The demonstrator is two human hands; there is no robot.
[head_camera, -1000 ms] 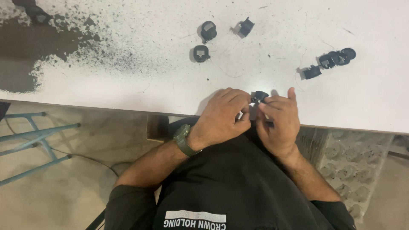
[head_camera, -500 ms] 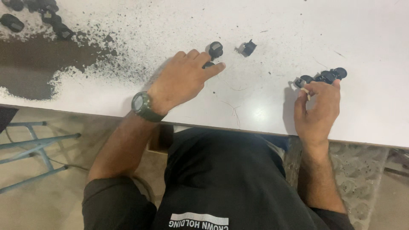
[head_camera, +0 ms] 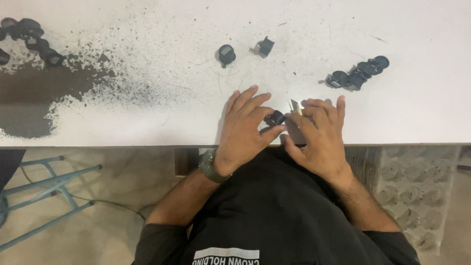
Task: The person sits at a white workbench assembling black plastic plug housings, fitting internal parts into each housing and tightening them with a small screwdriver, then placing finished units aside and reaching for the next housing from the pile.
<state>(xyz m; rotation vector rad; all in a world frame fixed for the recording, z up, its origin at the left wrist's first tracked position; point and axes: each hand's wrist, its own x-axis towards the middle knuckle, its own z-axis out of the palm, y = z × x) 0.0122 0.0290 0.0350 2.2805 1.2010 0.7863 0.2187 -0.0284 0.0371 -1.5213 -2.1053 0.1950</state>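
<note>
Both hands meet at the near edge of a white table (head_camera: 147,122). My left hand (head_camera: 244,128), with a watch on the wrist, pinches a small black round part (head_camera: 276,118) between thumb and fingers. My right hand (head_camera: 319,135) is beside it and grips a small pale blade-like tool (head_camera: 295,106) whose tip points toward the part. Two more black parts lie farther out: a round black part (head_camera: 226,54) and an angular black part (head_camera: 265,46).
A row of several black parts (head_camera: 358,73) sits at the right. Another cluster of black parts (head_camera: 29,39) lies at the far left above a dark powder stain (head_camera: 44,95). A blue metal stand (head_camera: 44,191) is on the floor at left.
My left hand came back from the two loose parts with one black part. My right hand left the row at the right. Both now meet at the table's near edge.
</note>
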